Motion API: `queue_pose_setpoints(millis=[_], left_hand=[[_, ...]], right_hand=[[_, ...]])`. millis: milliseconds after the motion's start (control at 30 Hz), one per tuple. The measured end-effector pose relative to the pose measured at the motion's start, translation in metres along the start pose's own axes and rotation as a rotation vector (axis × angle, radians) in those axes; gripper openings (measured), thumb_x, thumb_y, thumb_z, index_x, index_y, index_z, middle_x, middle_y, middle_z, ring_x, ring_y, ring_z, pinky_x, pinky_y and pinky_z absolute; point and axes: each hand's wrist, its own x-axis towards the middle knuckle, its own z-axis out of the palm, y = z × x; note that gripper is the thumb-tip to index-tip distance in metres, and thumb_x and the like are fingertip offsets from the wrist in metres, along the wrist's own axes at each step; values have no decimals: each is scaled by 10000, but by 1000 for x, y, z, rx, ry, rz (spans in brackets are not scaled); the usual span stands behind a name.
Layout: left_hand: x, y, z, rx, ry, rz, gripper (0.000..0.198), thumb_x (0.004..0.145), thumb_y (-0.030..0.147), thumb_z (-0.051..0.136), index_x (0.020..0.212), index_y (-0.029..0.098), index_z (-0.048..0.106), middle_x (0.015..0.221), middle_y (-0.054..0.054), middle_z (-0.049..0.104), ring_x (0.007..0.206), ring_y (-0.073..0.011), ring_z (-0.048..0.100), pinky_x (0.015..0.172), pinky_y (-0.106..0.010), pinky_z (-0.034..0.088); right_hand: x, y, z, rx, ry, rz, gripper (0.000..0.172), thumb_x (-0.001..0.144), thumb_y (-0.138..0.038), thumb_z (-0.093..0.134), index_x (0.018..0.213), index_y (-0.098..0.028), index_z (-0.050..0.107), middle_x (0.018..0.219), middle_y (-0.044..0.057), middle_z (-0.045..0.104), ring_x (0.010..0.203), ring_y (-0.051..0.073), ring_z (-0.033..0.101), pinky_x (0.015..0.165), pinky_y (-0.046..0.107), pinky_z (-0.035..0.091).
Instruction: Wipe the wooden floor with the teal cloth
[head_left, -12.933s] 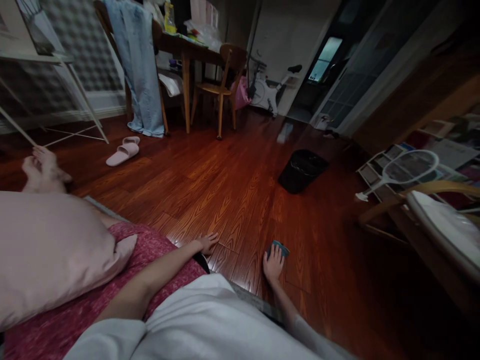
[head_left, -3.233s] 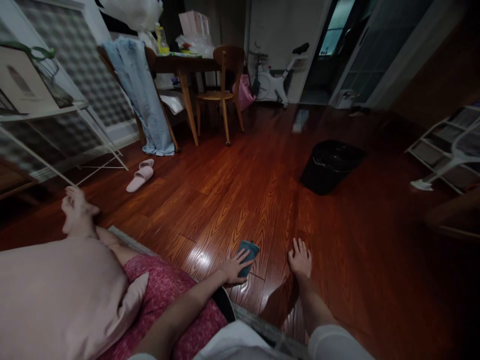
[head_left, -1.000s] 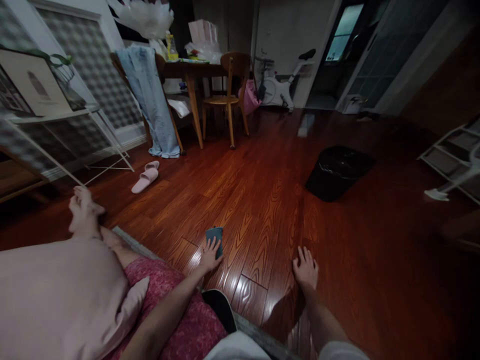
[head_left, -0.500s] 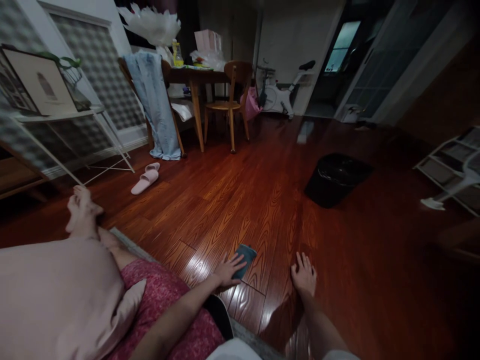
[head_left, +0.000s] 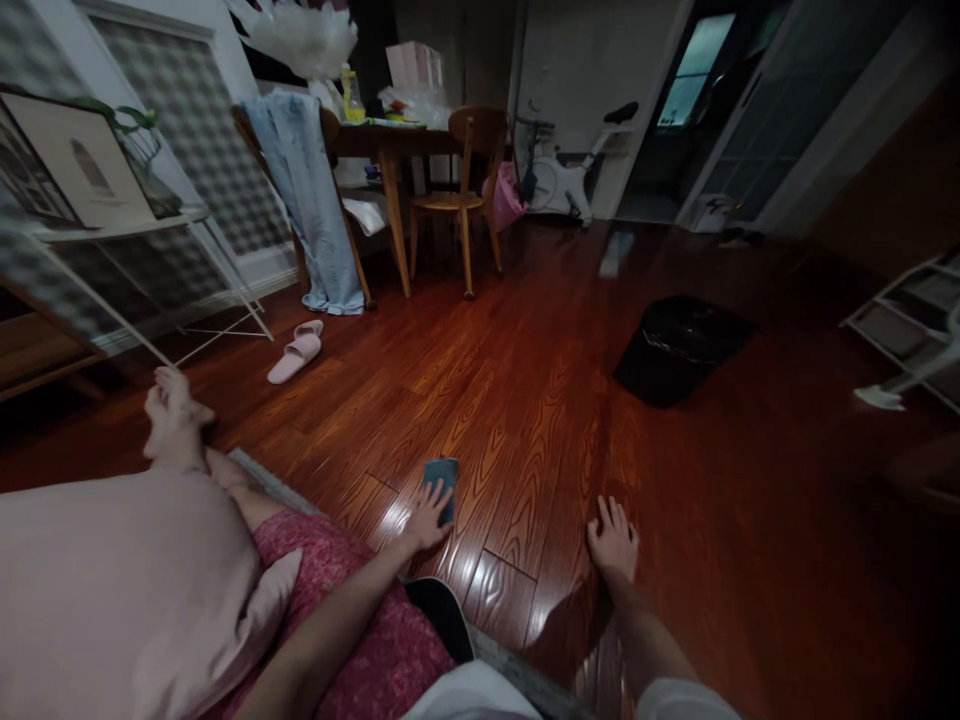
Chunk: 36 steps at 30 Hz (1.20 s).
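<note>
My left hand [head_left: 424, 520] lies flat, fingers spread, on a small teal cloth [head_left: 442, 478] pressed against the red-brown wooden floor [head_left: 525, 400]. My right hand [head_left: 613, 540] rests flat on the bare floor a short way to the right, fingers apart and holding nothing. Both forearms reach forward from white sleeves at the bottom edge.
A pink pillow [head_left: 112, 590] and red patterned bedding [head_left: 360, 620] fill the lower left, with a bare foot [head_left: 171, 420] beyond. A black bin [head_left: 679, 348], pink slippers [head_left: 296, 352], a table with chairs [head_left: 420, 170], a white rack [head_left: 112, 260] and an exercise bike [head_left: 570, 170] stand further off.
My left hand has slid the teal cloth to the left and a little further away across the floor. My right hand stays planted in the same place.
</note>
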Motion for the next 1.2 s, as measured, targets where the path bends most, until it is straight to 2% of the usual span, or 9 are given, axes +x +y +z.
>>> queue_pose_setpoints(millis=[167, 267, 333, 467, 600, 700, 800, 1033, 1200], left_hand=[[2, 51, 37, 34, -163, 534, 874, 848, 442, 656, 1586, 302, 208, 1664, -76, 79, 1511, -370, 68, 1162, -642, 122], [7, 61, 47, 66, -149, 644, 841, 874, 478, 654, 1579, 324, 222, 1662, -68, 126, 1512, -351, 103, 1157, -659, 99], [11, 57, 40, 84, -113, 588, 828, 872, 479, 676, 1567, 363, 241, 1656, -40, 163, 1513, -323, 128, 1169, -644, 74], [13, 26, 6, 117, -18, 189, 822, 880, 392, 682, 1565, 394, 229, 1651, -6, 162, 1516, -276, 135, 1195, -577, 106], [4, -10, -19, 123, 71, -101, 721, 976, 360, 491, 1602, 252, 150, 1654, -121, 85, 1505, -372, 118, 1118, -687, 212], [-3, -17, -18, 133, 99, -214, 693, 981, 338, 439, 1604, 223, 157, 1651, -143, 90, 1493, -408, 141, 1099, -707, 228], [-7, -1, -5, 147, 103, -235, 707, 963, 314, 446, 1603, 207, 167, 1649, -146, 92, 1489, -418, 151, 1116, -693, 203], [-18, 60, 28, 120, -60, 173, 757, 904, 409, 573, 1580, 320, 242, 1656, -44, 131, 1508, -343, 132, 1163, -601, 195], [-18, 76, 39, 106, -106, 502, 796, 901, 546, 588, 1577, 353, 215, 1658, -53, 148, 1509, -334, 147, 1148, -669, 132]], right_hand=[[-1, -1, -2, -17, 13, -6, 635, 908, -319, 245, 1503, -178, 413, 1559, 102, 409, 1445, 226, 312, 1142, 445, 254], [-1, 0, -2, -16, 24, -11, 641, 906, -326, 245, 1504, -165, 409, 1556, 107, 412, 1445, 226, 308, 1138, 442, 266], [-1, 1, -1, -8, 25, -12, 644, 903, -329, 250, 1509, -171, 403, 1556, 104, 412, 1446, 228, 304, 1136, 448, 270], [1, 2, 2, -6, 24, -11, 645, 896, -327, 258, 1508, -190, 406, 1556, 100, 413, 1445, 232, 314, 1139, 459, 262], [0, 0, 1, -8, 29, -7, 644, 898, -330, 245, 1498, -180, 423, 1552, 98, 418, 1443, 227, 317, 1140, 448, 263], [-1, -2, -2, -1, 37, -7, 645, 906, -333, 227, 1492, -156, 430, 1549, 107, 422, 1443, 227, 311, 1136, 442, 269], [-1, -2, -4, 2, 28, -9, 641, 915, -336, 224, 1499, -159, 418, 1555, 106, 413, 1445, 227, 304, 1135, 446, 267], [-1, 1, -3, -5, -1, -8, 637, 913, -330, 246, 1519, -192, 384, 1567, 103, 392, 1445, 230, 309, 1133, 453, 258], [-1, 1, -3, 9, 15, -12, 631, 912, -333, 248, 1514, -205, 389, 1552, 103, 417, 1445, 229, 311, 1142, 458, 244]])
